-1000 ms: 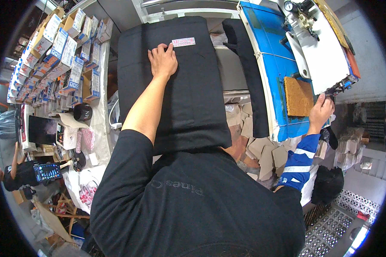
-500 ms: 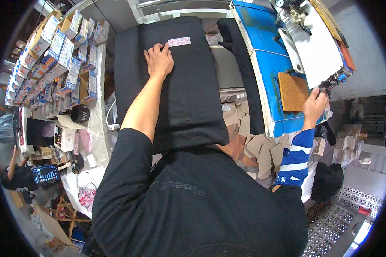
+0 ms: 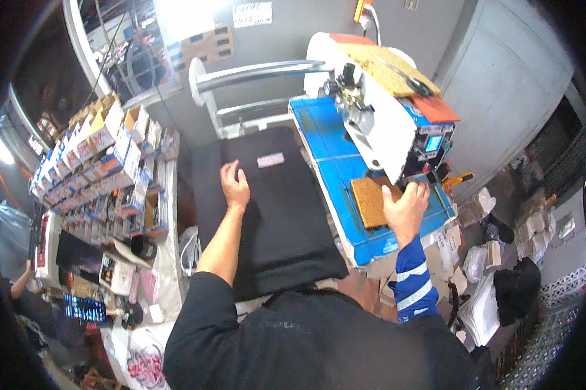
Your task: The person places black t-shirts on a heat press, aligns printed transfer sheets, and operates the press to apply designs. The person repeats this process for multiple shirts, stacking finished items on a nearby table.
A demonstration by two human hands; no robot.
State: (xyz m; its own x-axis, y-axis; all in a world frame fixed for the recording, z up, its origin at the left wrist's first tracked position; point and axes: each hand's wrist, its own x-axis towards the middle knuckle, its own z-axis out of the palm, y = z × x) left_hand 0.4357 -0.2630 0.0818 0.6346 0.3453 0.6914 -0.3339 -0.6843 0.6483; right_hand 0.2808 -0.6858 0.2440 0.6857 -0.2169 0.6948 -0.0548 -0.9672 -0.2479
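Observation:
A black cloth (image 3: pixel 267 227) lies spread over a flat board in front of me. On its far part sits a small pink-and-white printed strip (image 3: pixel 271 160). My left hand (image 3: pixel 235 186) is over the cloth, left of the strip, fingers apart and holding nothing. At the right stands a white press machine (image 3: pixel 387 133) over a blue-covered bed (image 3: pixel 329 153). My right hand (image 3: pixel 407 207) has its fingers curled round a dark part below the machine's control box (image 3: pixel 431 144); the grip is partly hidden. Beside that hand lies a brown fibrous pad (image 3: pixel 369 203) on the bed.
Stacked small boxes (image 3: pixel 101 166) crowd a table at the left, with a dark cup (image 3: pixel 142 246) nearer. Scissors (image 3: pixel 418 86) lie on top of the machine. Metal rails (image 3: pixel 260 75) run behind the cloth. Cardboard pieces and bags (image 3: pixel 478 208) litter the floor at right. Another person (image 3: pixel 29 302) is at far left.
My view has tilted up. My left hand has come away from the strip and slightly back. The gap between cloth and blue bed has narrowed; my right hand stays at the machine's front.

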